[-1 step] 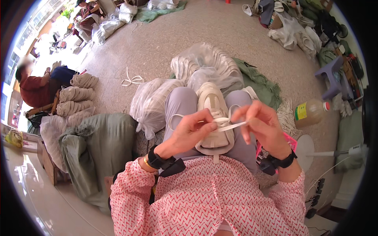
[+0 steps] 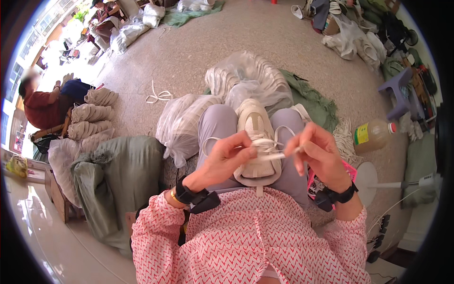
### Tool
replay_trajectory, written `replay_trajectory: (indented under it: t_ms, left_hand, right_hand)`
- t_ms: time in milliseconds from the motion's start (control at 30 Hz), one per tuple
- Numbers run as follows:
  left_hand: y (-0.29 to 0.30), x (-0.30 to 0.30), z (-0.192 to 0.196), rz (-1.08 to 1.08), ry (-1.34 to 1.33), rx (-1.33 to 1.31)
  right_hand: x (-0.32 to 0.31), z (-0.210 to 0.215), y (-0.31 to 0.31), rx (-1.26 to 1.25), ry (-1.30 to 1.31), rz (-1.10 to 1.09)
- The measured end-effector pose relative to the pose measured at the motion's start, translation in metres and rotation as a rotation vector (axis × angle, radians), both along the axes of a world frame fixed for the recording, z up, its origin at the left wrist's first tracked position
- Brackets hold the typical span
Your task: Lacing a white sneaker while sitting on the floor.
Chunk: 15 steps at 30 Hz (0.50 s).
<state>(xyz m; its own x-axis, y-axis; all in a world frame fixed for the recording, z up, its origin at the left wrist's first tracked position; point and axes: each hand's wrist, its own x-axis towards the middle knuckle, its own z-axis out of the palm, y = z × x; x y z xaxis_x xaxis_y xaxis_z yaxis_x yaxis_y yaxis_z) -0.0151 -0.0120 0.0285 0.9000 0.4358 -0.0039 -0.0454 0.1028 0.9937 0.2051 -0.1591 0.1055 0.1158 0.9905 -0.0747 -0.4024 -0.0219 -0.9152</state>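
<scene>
A cream sneaker (image 2: pixel 257 125) rests between my knees, its toe pointing away from me and its heel against my lap. My left hand (image 2: pixel 227 154) is closed, thumb and forefinger pinching a white shoelace (image 2: pixel 269 157) just over the shoe's tongue. The lace runs across to my right hand (image 2: pixel 314 149), whose thumb and forefinger are pressed together on its other end. Part of the lace is smeared by motion. Lace loops stand out at both sides of the shoe. Each wrist wears a black strap with a box on it.
Clear plastic bags of cream shoes (image 2: pixel 250 75) lie past my knees and to the left. A green sack (image 2: pixel 120 184) sits at my left, a pink basket (image 2: pixel 347 173) at my right. Beyond are a bottle (image 2: pixel 373 135), a fan base (image 2: pixel 366 184) and a purple stool (image 2: pixel 397 92). Other people sit far left.
Both hands have shifted slightly to the left or right around the lace, my left hand a little to the left. The lace between them is lower and more blurred. The shoe stays in place.
</scene>
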Motion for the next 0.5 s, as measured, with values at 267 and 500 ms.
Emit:
replay_trajectory:
  t_ms: [267, 500]
  left_hand:
    - [0.041, -0.092, 0.019, -0.025, 0.437, -0.047]
    - [0.044, -0.114, 0.013, -0.008, 0.513, 0.297]
  right_hand:
    - [0.092, -0.078, -0.102, -0.365, -0.166, -0.307]
    - [0.161, -0.119, -0.177, -0.490, -0.225, -0.557]
